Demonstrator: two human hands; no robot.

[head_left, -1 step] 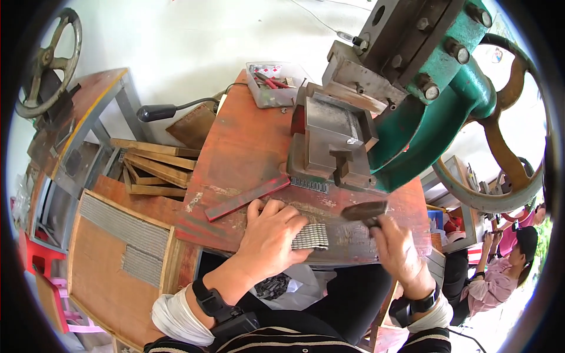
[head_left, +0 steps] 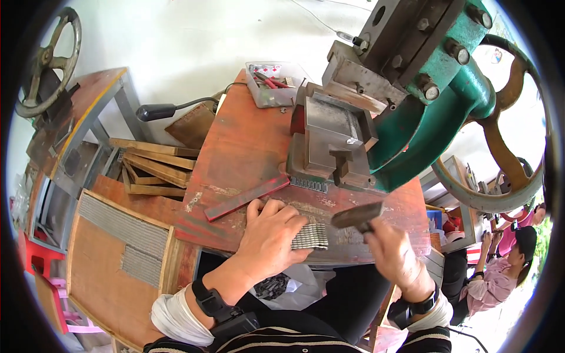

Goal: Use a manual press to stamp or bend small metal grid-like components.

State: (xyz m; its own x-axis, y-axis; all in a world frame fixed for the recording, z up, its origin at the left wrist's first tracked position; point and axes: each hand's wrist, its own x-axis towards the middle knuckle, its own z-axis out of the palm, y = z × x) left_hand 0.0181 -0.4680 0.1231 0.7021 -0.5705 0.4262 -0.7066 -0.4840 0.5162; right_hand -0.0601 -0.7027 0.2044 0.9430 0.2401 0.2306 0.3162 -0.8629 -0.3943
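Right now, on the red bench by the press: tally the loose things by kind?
Flat red bar: 1
Stack of small metal pieces, under left hand: 1
Dark metal block, in right hand: 1
Clear plastic tray: 1
Total: 4

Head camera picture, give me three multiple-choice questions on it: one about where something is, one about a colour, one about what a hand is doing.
1. Where does the flat red bar lie?
A. on the worktable, by the left hand
B. on the floor
C. inside the clear plastic box

2. What colour is the press frame?
A. yellow
B. green
C. white

3. What is the right hand doing?
A. resting flat and empty
B. turning the handwheel
C. gripping a dark metal block

Answers:
1 A, the bar lies on the worktable beside the left hand.
2 B, its casting is painted green.
3 C, its fingers close around the dark metal block.
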